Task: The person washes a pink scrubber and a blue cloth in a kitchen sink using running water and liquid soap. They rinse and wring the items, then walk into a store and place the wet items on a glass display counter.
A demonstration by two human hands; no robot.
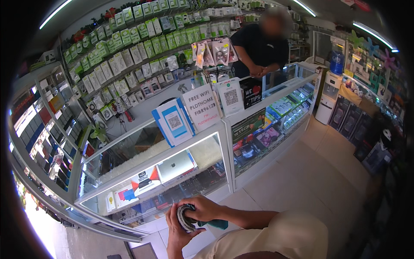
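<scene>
Low in the picture, in front of the glass display counter [189,183], my two hands meet around a bundled cloth [184,219]. It looks grey and ribbed with a dark edge, and is folded or rolled on itself. My left hand [176,228] cups it from the left, thumb at its lower side. From the right my right hand [202,209] grips its upper part, with the fingertips partly hidden in the folds. Below my right wrist a teal piece [219,224] hangs out; whether it belongs to the same cloth I cannot tell.
White signs [202,107] and a blue-framed stand [173,123] stand on the counter. A person [263,49] leans on the far counter section, before walls of hanging packages. At right are a water dispenser [330,97] and black speaker-like boxes [345,114]. Tiled floor [284,185] runs alongside.
</scene>
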